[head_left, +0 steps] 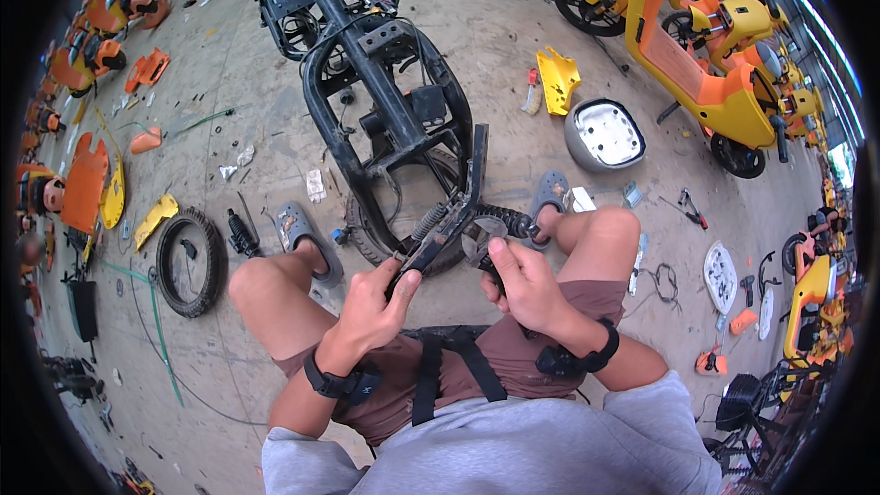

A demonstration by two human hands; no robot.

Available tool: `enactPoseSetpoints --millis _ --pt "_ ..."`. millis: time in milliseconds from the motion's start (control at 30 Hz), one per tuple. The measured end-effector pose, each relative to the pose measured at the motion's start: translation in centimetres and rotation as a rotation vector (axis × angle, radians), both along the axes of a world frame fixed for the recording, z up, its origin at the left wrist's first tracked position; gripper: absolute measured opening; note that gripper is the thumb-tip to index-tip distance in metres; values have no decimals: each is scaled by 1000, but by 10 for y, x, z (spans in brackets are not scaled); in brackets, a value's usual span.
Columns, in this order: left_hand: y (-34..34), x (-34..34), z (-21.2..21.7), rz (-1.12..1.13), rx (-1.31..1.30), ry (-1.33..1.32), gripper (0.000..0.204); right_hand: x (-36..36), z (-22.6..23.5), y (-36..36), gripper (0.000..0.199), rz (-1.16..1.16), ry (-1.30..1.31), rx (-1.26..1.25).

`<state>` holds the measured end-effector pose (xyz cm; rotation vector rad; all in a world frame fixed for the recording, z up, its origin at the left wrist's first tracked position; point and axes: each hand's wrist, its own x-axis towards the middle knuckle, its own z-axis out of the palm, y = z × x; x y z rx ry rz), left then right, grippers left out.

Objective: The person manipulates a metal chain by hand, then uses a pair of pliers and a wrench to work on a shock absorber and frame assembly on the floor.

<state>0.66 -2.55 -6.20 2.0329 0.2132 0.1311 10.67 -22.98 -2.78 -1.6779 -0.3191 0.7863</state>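
In front of me stands a black scooter frame, bare of its panels. At its near end are a coil spring, a black shock absorber and a tyre, partly hidden. My left hand is closed around the near end of a dark metal bar that slants up toward the frame. Beside it, my right hand is closed on a dark part with a greyish metal piece above the thumb; its kind cannot be made out.
A loose tyre and a shock absorber lie left. To the right are a grey-white shell, a yellow panel, a red-handled brush and red-handled pliers. Yellow-orange scooters surround the floor.
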Motion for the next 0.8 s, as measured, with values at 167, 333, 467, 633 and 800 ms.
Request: enactPoseSetpoints --millis 167,333,467,633,800 --pt "-3 -1 -3 18 10 -42 35 -3 1 -1 47 -44 29 -13" --pt "-4 -2 -2 15 8 -47 35 -5 4 -3 48 -38 29 -20" --pt "-3 -3 -2 16 8 -60 35 -6 6 -2 48 -13 57 -9" --pt "-3 -2 -2 8 13 -56 35 -4 10 -3 50 -5 80 -28" --pt "-2 -3 2 6 23 -54 34 4 10 -1 54 53 -141 -93"
